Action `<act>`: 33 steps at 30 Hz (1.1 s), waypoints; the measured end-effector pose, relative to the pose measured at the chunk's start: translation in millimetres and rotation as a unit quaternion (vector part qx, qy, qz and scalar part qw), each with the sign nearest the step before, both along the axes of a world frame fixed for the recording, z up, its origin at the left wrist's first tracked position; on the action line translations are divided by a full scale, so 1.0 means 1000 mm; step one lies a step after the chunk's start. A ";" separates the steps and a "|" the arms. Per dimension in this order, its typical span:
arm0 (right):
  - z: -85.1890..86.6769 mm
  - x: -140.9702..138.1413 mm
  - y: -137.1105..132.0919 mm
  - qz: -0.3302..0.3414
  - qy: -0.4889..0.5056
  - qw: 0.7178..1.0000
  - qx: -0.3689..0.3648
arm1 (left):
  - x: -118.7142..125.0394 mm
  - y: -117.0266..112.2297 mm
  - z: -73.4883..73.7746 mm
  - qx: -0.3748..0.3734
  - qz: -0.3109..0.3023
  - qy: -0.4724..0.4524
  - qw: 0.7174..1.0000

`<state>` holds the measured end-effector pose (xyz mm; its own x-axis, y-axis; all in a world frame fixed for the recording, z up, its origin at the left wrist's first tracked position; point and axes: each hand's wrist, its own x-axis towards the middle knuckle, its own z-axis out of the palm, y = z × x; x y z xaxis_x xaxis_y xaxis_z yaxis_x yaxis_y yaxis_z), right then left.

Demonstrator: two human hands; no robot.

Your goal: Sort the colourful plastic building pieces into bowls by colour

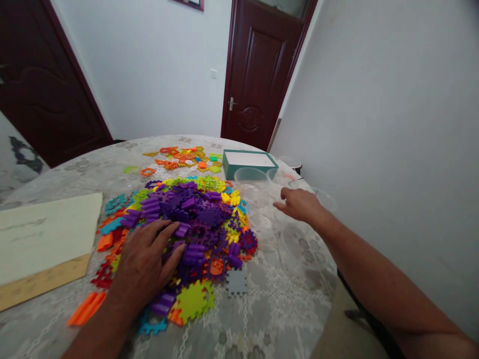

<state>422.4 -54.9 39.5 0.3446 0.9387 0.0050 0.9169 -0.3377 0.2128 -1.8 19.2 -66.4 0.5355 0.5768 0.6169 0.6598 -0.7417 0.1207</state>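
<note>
My left hand [147, 259] rests on the near left side of a heap of plastic interlocking building pieces. Its thumb and fingers are apart, touching purple pieces [192, 254]; no piece is plainly gripped. My right hand [299, 203] is over a group of clear plastic bowls [252, 192] at the right of the table. Its fingers are partly curled with a gap at the tips, and nothing shows between them. Close to the heap's front lie a lime green toothed plate [192, 301], a grey toothed square [236, 282] and an orange ribbed piece [87, 309].
A green-sided box [249, 172] with a white top stands behind the bowls. Farther back, orange, white and yellow pieces [179, 162] are scattered. A cream sheet [48, 234] over brown board lies at left. The tablecloth [269, 319] is patterned; a wall rises at right.
</note>
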 end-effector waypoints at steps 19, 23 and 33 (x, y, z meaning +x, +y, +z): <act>-0.039 -0.002 0.018 -0.019 0.065 0.995 0.080 | 0.001 -0.002 0.000 0.020 0.011 -0.004 1.000; -0.037 0.000 0.016 -0.003 0.069 0.994 0.088 | 0.001 -0.001 -0.001 0.018 0.011 0.003 1.000; -0.026 0.003 0.011 0.009 0.072 0.991 0.112 | 0.002 0.000 -0.001 0.013 0.005 -0.010 1.000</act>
